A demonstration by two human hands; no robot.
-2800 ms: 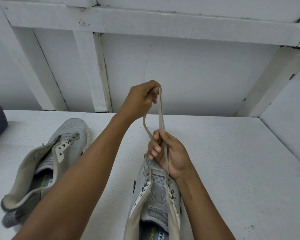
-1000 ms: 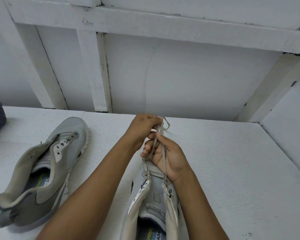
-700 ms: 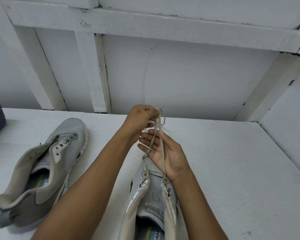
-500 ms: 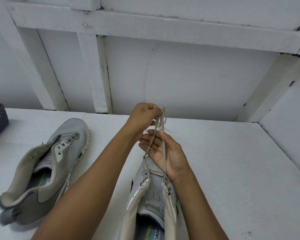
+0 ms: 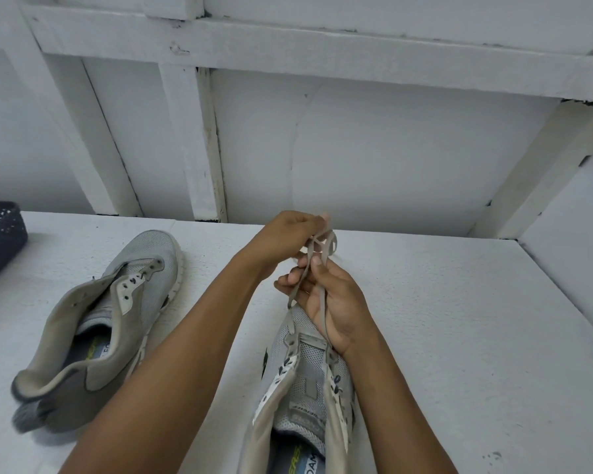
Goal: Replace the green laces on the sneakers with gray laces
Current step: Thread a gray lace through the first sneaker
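- Lying on the white desk [image 5: 459,336], the near sneaker [image 5: 305,381] points its toe away from the person. The second sneaker [image 5: 117,319] sits unlaced, well apart to the left.
- The right hand [image 5: 332,299] hovers over the toe, curled loosely round both strands.
- The left hand [image 5: 288,237] sits just beyond it, its grip pinching the ends.
- The gray lace [image 5: 322,302] rises from the front eyelets along the shoe's long axis, so the next eyelets probably lie back toward the person, nearer the right hand.
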